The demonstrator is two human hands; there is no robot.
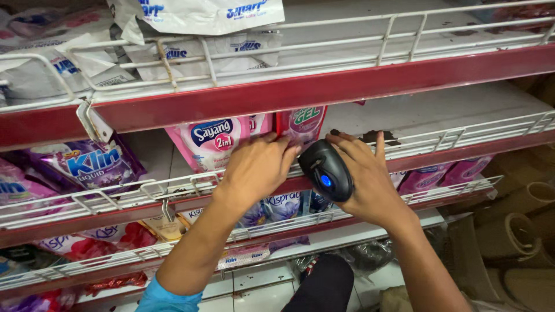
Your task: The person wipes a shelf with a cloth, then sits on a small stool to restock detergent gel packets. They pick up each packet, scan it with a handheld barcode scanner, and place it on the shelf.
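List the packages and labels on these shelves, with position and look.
White pouches: top shelf, left, crumpled, blue print.
Purple pouch: middle shelf, far left.
Pink pouch: middle shelf, touched by left hand.
Magenta pouch: beside it, green patch, near right hand wearing a black scanner.
Lilac pouches: lower right.

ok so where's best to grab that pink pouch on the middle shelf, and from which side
Probably by its upper edge, coming from the front over the wire rail. The pink pouch stands upright and leans back, its lower part hidden behind the rail, so only the top is free. The left hand already rests at its right side, next to the red pouch; the right hand wears a black scanner.
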